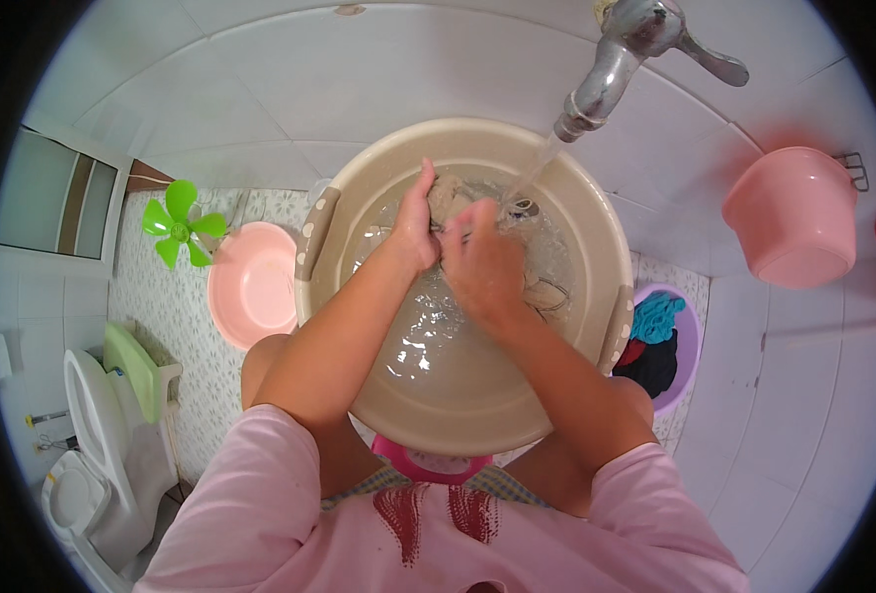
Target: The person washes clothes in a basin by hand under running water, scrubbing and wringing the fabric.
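Observation:
Both my hands are over a large beige basin holding cloudy water. My left hand is closed around the edge of a wet beige cloth piece, thumb pointing up. Close against it, my right hand is curled and partly blurred by motion; what lies in its fingers is hidden. Thin loops of cord show in the water to the right of my right hand. Water runs from a metal tap into the basin beside the cloth.
A pink basin and a green fan blade are at the left. To the right, a purple tub holds dark and blue clothes, and a pink bucket hangs on the wall. A toilet stands lower left.

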Tool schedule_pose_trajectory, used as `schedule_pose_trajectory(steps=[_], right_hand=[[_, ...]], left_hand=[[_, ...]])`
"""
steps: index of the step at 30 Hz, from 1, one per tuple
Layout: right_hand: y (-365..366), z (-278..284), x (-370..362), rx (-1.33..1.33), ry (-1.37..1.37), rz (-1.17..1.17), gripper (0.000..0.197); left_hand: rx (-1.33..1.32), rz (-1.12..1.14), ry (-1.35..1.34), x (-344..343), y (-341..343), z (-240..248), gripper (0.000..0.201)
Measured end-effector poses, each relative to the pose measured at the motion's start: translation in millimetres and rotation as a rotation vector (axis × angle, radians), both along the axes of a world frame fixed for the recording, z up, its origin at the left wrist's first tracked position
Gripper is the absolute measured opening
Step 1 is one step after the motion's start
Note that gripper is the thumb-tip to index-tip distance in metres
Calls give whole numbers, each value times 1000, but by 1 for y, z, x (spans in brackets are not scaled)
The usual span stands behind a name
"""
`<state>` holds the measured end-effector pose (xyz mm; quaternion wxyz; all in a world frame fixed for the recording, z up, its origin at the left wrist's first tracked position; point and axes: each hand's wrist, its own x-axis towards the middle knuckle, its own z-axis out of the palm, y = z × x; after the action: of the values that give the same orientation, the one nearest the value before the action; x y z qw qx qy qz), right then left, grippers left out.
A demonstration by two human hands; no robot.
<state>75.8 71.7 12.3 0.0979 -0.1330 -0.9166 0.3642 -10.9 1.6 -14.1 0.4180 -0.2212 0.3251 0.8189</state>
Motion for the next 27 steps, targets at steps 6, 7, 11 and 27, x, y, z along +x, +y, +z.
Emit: schedule_pose_trajectory(steps=[6,7,11,27], right_hand=[[30,-32,-22,311,-15,-83,22],[48,-31,-24,319,-14,-86,22],[57,-20,-19,170,71,-318,22],[40,-7,-12,102,60,-267,24]], left_hand=[[-17,-53,82,24,15,-23,49],[-37,-132,109,26,17,-17,40],[-127,-128,165,20,18,1,38],[46,-52,47,20,19,-5,45]])
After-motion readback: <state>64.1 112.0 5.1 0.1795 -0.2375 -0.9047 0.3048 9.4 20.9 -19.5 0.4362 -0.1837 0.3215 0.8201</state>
